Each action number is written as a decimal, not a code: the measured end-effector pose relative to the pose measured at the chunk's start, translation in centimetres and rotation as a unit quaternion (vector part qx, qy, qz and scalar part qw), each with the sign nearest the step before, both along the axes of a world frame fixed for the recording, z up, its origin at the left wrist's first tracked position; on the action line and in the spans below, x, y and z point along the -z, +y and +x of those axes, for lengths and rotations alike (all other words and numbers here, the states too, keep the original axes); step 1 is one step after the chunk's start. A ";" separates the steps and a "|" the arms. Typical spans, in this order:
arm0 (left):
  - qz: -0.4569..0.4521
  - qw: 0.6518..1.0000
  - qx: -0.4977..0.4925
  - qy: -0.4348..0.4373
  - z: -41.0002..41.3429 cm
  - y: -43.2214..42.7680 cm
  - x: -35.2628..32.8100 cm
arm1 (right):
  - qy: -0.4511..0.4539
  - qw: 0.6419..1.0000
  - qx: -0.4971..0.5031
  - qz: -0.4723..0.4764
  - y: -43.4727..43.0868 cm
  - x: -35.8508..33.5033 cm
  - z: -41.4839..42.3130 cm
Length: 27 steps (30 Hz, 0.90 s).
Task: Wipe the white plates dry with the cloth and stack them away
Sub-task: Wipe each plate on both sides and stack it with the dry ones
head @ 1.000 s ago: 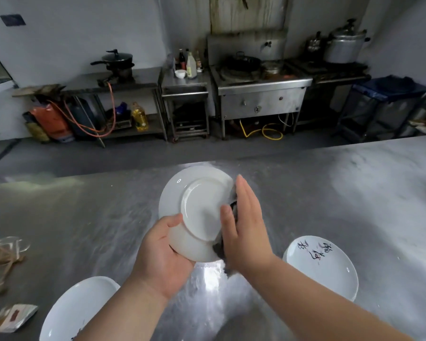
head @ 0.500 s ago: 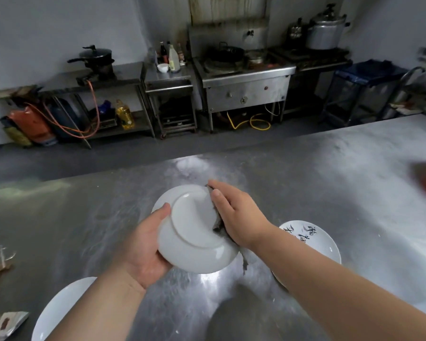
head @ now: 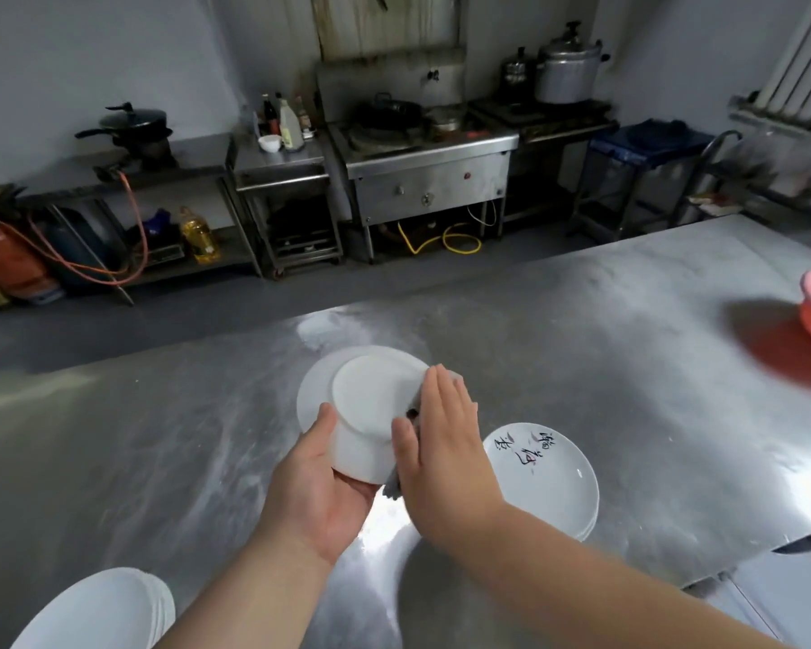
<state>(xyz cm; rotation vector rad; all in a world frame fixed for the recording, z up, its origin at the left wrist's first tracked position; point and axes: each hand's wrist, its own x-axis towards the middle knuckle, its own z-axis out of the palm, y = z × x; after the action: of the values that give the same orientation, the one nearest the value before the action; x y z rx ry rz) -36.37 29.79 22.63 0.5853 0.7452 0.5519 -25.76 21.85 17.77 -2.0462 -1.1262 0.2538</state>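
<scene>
Gripping a white plate bottom-up above the steel table, the left hand clamps its thumb on the underside, its fingers hidden beneath. The right hand lies flat, fingers straight and together, pressing a dark cloth against the plate's right edge. An inscribed plate stack sits just right of the hands; another white stack lies at lower left.

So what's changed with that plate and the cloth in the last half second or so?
The right hand, pressing the cloth, slid from the middle of the underside of the plate out to its right rim, and its fingers straightened. The left hand kept gripping the plate's near edge. The lettered plates on the table stayed put.
</scene>
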 end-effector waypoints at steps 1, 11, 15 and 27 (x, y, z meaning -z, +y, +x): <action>-0.008 1.000 0.014 0.005 0.5 -0.5 0.2 | -0.047 0.999 -0.010 -0.023 -0.6 0.2 -1.0; -0.025 0.998 0.049 0.008 5.1 -4.4 3.6 | 0.103 0.991 0.042 -0.069 -6.9 2.1 9.0; -0.021 0.995 0.069 0.061 7.2 -5.0 6.3 | 0.080 0.980 0.109 -0.146 -10.5 2.5 13.8; 0.079 0.958 0.180 0.209 13.7 -6.9 10.4 | 0.367 0.908 0.136 -0.152 -17.0 6.0 20.9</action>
<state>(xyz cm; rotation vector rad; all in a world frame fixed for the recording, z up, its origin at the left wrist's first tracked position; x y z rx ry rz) -22.70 22.90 12.19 0.9807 0.9694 0.1472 -4.86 4.87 11.72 -2.0490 -0.3417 1.0093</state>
